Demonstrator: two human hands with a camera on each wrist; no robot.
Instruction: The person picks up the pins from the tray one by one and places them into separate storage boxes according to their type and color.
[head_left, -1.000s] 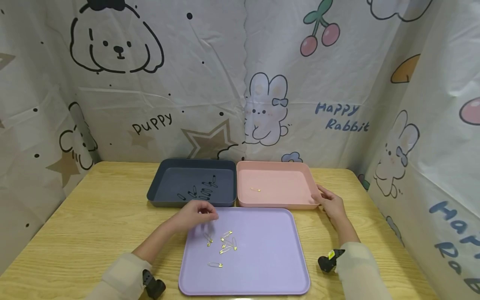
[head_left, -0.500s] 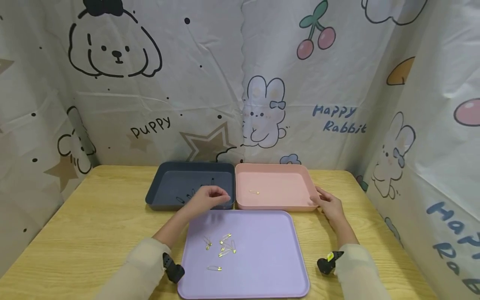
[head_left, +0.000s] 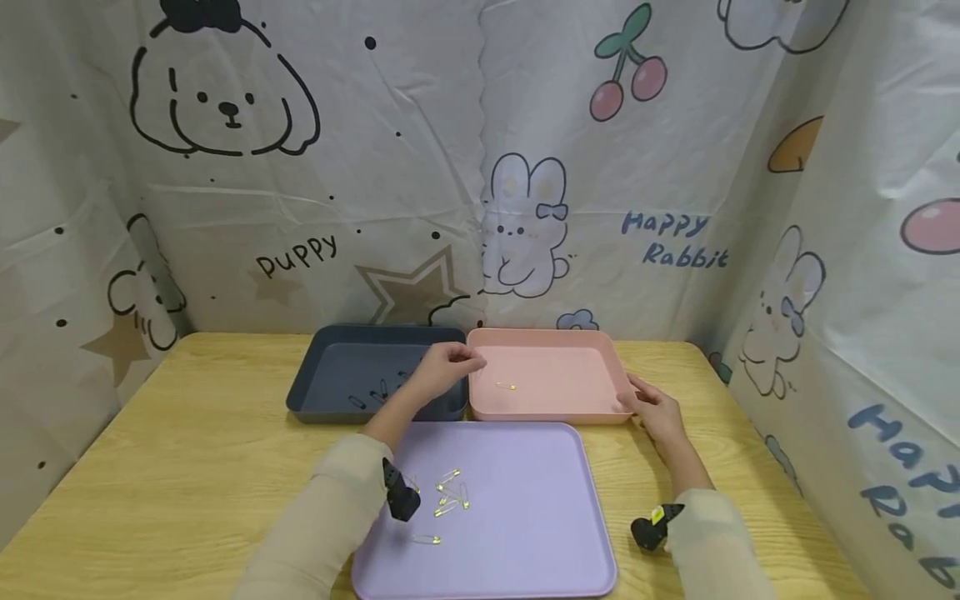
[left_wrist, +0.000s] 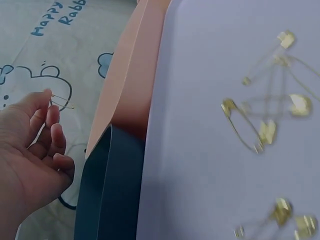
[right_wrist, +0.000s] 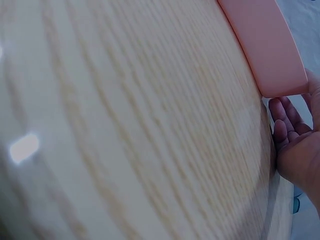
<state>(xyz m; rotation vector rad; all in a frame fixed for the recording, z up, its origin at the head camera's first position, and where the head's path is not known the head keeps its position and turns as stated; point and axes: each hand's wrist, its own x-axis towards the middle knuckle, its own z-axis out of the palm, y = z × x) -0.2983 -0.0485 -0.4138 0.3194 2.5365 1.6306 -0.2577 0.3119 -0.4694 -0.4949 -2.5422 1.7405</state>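
Note:
In the left wrist view my left hand [left_wrist: 35, 150] pinches a gold safety pin [left_wrist: 71, 106] between thumb and forefinger. From the head view that hand [head_left: 446, 371] hovers where the dark tray meets the pink tray [head_left: 562, 375], fingertips over the pink one's left rim. One gold safety pin [head_left: 507, 386] lies inside the pink tray. My right hand [head_left: 656, 410] grips that tray's right front corner, thumb at the rim and fingers curled outside the wall. Several gold safety pins [head_left: 450, 497] lie on the purple tray [head_left: 532, 517]; my left sleeve and wrist camera partly cover this group.
Black safety pins [head_left: 378, 392] lie in the dark blue-grey tray [head_left: 345, 358], partly hidden by my left arm. All three trays stand on a wooden table [head_left: 187, 467]. A printed cloth [head_left: 420, 167] rises right behind the table and along its sides.
My left hand has moved up and right, from the purple tray's upper left, across the dark tray, to the pink tray's left rim. My right hand has stayed at the pink tray's corner.

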